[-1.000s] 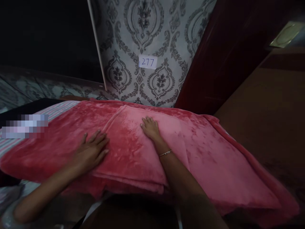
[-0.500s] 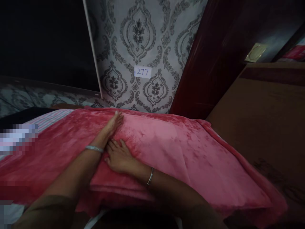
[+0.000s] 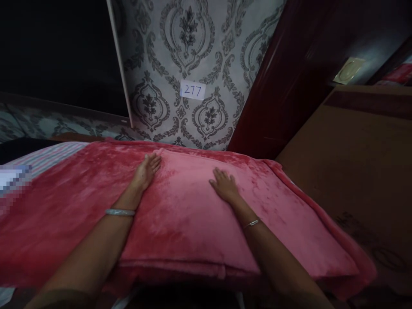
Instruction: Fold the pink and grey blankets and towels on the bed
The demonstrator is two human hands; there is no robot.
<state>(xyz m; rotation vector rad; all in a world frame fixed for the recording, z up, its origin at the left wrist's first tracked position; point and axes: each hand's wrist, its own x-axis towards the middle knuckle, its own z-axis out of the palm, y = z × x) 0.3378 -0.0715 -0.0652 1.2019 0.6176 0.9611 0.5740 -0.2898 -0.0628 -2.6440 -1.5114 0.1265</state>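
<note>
pink-red blanket [image 3: 189, 206], grey damask-patterned wallpaper [image 3: 186, 51]

Blanket [image 3: 189, 206] is plush cloth w/ slight sheen, dk-red panel [image 3: 270, 94] glossy (wood-like), & wall card [image 3: 193, 90] matt paper.

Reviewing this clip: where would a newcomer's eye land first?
First, the plush pink-red blanket spread across the foreground, with the bare left hand at the left edge of its folded layer and the bare right hand palm-down on its paler part. Behind it, a small white label marked 277 stands out on grey patterned wallpaper.
</note>
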